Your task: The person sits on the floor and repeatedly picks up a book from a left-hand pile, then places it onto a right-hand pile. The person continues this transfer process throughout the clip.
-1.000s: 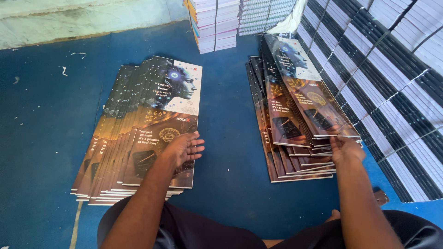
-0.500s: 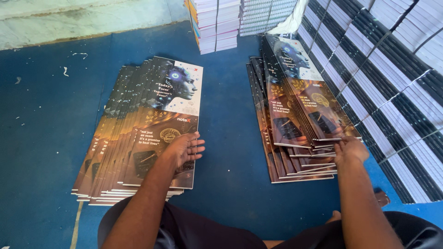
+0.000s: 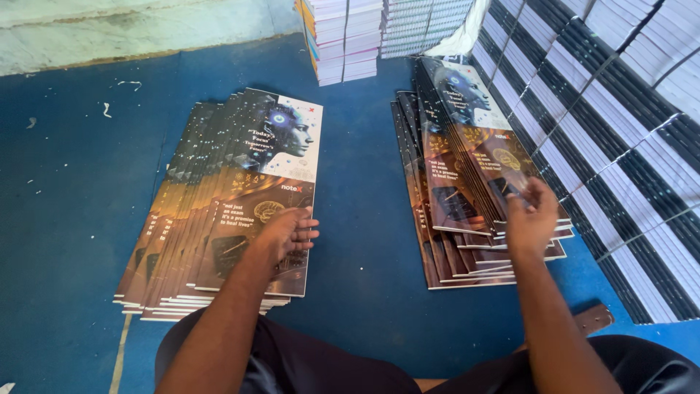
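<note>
A fanned stack of glossy printed covers point(image 3: 219, 211) lies on the blue floor at the left. My left hand point(image 3: 286, 235) rests flat on its top sheet, fingers spread. A second fanned stack of the same covers point(image 3: 467, 182) lies at the right. My right hand point(image 3: 531, 217) sits at that stack's near right corner, fingers curled over the edge of the top sheet; whether it pinches the sheet is hard to tell.
Tall bundled stacks of white-paged books point(image 3: 620, 146) line the right side. More book stacks point(image 3: 350, 36) stand at the back. A pale wall base point(image 3: 131, 29) runs along the far left. My dark-clothed legs point(image 3: 306, 365) are at the bottom.
My right hand has shifted slightly up onto the corner of the right stack. My left hand stays flat on the left stack.
</note>
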